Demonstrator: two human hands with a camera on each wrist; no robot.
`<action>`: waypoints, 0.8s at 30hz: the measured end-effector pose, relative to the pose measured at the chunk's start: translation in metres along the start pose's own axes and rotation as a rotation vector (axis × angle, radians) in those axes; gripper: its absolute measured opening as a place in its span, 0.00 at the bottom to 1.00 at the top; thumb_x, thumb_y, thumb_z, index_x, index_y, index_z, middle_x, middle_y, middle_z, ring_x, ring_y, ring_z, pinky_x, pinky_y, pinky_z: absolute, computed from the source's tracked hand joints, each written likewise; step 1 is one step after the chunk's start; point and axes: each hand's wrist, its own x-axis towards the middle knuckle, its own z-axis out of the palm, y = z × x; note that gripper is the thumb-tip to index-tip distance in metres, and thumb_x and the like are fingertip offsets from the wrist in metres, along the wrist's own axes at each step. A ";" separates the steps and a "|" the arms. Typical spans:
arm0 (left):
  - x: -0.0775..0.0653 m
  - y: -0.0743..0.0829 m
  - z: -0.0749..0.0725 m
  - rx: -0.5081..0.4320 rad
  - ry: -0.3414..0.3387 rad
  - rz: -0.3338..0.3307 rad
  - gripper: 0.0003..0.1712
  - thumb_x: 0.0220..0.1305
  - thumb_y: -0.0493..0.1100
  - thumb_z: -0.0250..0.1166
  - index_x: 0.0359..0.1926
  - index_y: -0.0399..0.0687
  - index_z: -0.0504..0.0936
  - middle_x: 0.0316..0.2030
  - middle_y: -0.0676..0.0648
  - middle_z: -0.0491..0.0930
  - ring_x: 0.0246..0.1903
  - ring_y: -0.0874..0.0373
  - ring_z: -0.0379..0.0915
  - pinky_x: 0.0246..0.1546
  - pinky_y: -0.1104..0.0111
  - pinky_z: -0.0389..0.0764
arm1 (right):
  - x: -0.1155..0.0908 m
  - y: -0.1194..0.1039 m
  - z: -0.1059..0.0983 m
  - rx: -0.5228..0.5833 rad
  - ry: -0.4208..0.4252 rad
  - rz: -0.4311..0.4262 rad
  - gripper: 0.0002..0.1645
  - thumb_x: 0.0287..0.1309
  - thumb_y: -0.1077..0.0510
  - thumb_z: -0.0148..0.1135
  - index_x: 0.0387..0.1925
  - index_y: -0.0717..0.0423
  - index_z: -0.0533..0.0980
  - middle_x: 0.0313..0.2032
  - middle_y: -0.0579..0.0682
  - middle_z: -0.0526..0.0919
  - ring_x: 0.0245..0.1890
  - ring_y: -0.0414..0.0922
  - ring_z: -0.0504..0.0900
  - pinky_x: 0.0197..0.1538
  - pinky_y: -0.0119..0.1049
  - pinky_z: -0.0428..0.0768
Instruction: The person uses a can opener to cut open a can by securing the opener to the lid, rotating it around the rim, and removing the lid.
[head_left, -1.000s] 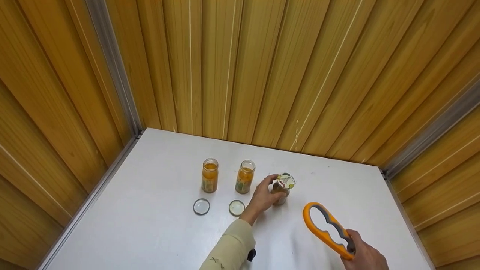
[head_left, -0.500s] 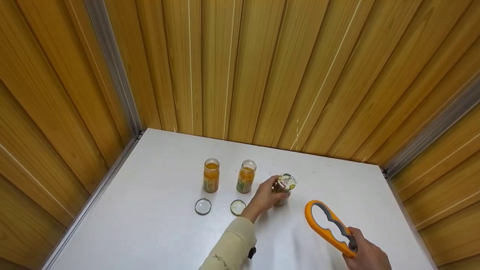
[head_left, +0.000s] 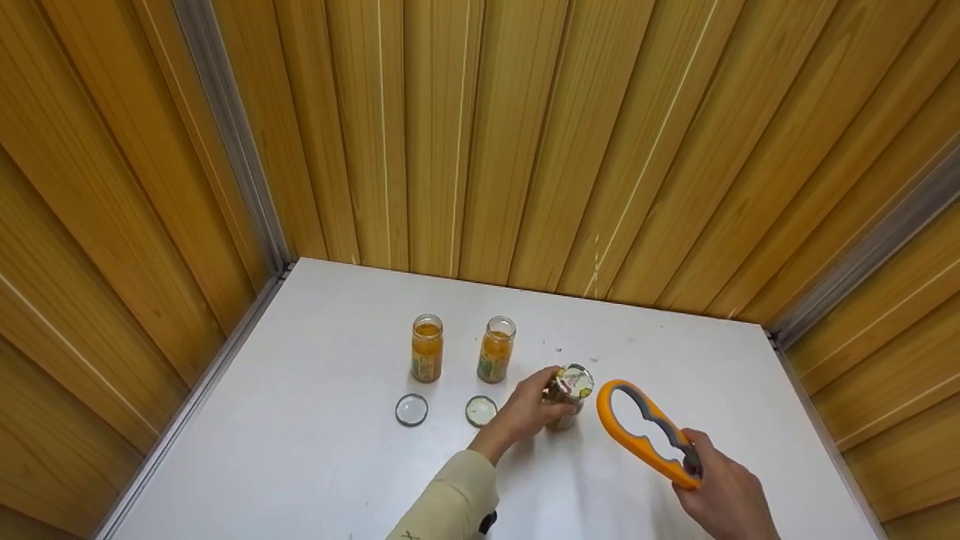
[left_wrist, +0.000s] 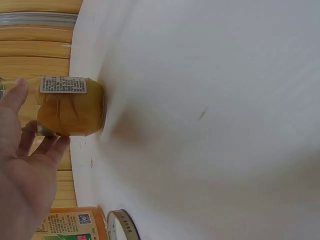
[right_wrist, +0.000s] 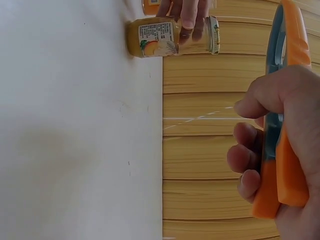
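My left hand [head_left: 531, 407] grips a lidded glass jar [head_left: 567, 417] of yellow fruit round its upper half. The jar's patterned lid [head_left: 575, 381] is on, and in the left wrist view a printed label [left_wrist: 63, 84] shows on its side. To the right, my right hand [head_left: 721, 480] holds an orange and grey jar opener [head_left: 637, 439] by its narrow end, fingers curled round it. The opener's wide loop points toward the jar, apart from it and raised over the table. In the right wrist view both the jar [right_wrist: 165, 37] and the opener [right_wrist: 295, 40] show.
Two lidless jars [head_left: 427, 360] [head_left: 495, 356] with orange contents stand left of the held jar on the white table [head_left: 300, 450]. In front of them lie two loose lids [head_left: 411, 409] [head_left: 481, 411]. Wood-patterned walls [head_left: 510, 150] enclose the table at the back and sides.
My left hand has drawn the jar a little nearer. My right hand has brought the jar opener slightly up and left, closer to the jar.
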 end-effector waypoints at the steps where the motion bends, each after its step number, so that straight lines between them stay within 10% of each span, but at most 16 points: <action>1: -0.003 0.000 0.000 -0.001 -0.007 0.000 0.37 0.48 0.50 0.72 0.60 0.68 0.68 0.50 0.66 0.71 0.50 0.69 0.67 0.54 0.69 0.70 | 0.001 -0.001 0.000 0.000 0.009 -0.010 0.32 0.38 0.63 0.69 0.50 0.57 0.69 0.20 0.41 0.72 0.18 0.40 0.68 0.24 0.37 0.73; 24: -0.062 -0.007 -0.005 -0.031 -0.186 0.134 0.31 0.51 0.51 0.71 0.54 0.75 0.69 0.45 0.65 0.74 0.51 0.67 0.68 0.54 0.66 0.71 | 0.010 -0.038 0.013 0.000 0.011 -0.093 0.32 0.36 0.60 0.70 0.48 0.49 0.71 0.26 0.39 0.78 0.19 0.36 0.69 0.25 0.35 0.72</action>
